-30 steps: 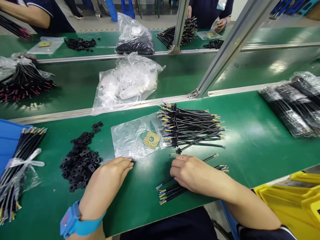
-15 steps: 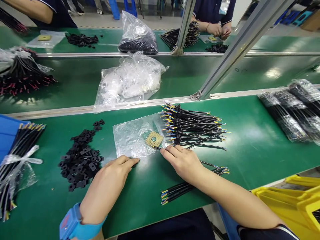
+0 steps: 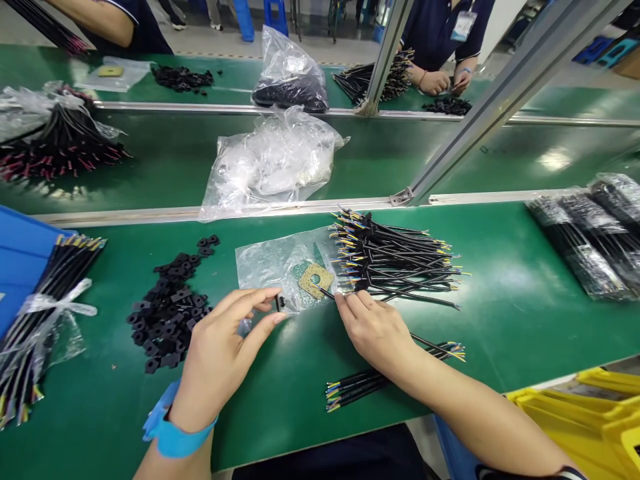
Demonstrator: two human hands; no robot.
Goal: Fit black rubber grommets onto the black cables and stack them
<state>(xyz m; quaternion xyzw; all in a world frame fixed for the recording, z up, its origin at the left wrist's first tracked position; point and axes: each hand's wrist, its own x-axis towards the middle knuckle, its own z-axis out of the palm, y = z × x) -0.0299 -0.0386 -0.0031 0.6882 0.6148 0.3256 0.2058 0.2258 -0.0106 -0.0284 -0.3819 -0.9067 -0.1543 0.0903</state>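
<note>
On the green tabletop [image 3: 500, 313], just below the pile of black cables [image 3: 395, 260], the right hand [image 3: 375, 327] pinches a single cable [image 3: 327, 293] by its end, while the left hand [image 3: 220, 353] – close beside it – pinches a small black clip [image 3: 279, 303] between thumb and fingertip.

A long green desk [image 3: 500, 313] runs across the room, divided by metal rails [image 3: 150, 215]. A slanted aluminium post [image 3: 500, 93] rises from one rail. Ceiling light shines on the middle lane [image 3: 555, 159]. Behind, blue stools [image 3: 275, 12] stand on a pale floor [image 3: 225, 39].
</note>
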